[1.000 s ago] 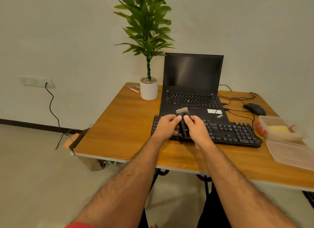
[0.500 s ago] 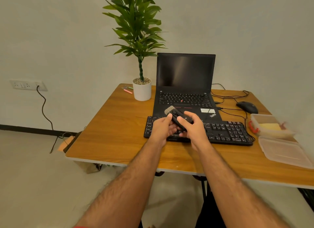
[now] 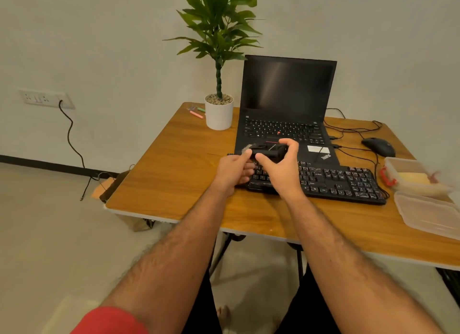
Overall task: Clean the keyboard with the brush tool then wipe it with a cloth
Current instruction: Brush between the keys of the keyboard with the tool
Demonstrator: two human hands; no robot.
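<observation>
Brush tool (image 3: 267,151): black, matte, roughly cylindrical body, lying almost horizontal above the left end of the keyboard; short pale bristle tuft at its 9 o'clock end.
Right hand (image 3: 283,169): wrapped around the body of the brush tool, thumb in front, fingers (image 3: 288,142) curled over the top, closed on it.
Left hand (image 3: 234,169): at 9 o'clock of the right hand, thumb and forefinger pinching the brush tool near the bristles, other fingers folded under.
Keyboard (image 3: 336,181): flat, black plastic, white-lettered keys, long rectangle lying on the surface; left end hidden under both hands.
Surface (image 3: 174,174): wood-grain top, smooth, with pale edge.
Laptop (image 3: 286,102): at 12 o'clock of the keyboard, open, dark glossy screen.
Plant pot (image 3: 219,114): white, smooth cylinder with pebbles, at 10 o'clock of the laptop.
Mouse (image 3: 378,146): black, rounded, at 1 o'clock of the keyboard.
Plastic container (image 3: 413,178): translucent, rectangular, at 3 o'clock of the keyboard, something pale yellow inside; whether cloth, cannot tell.
</observation>
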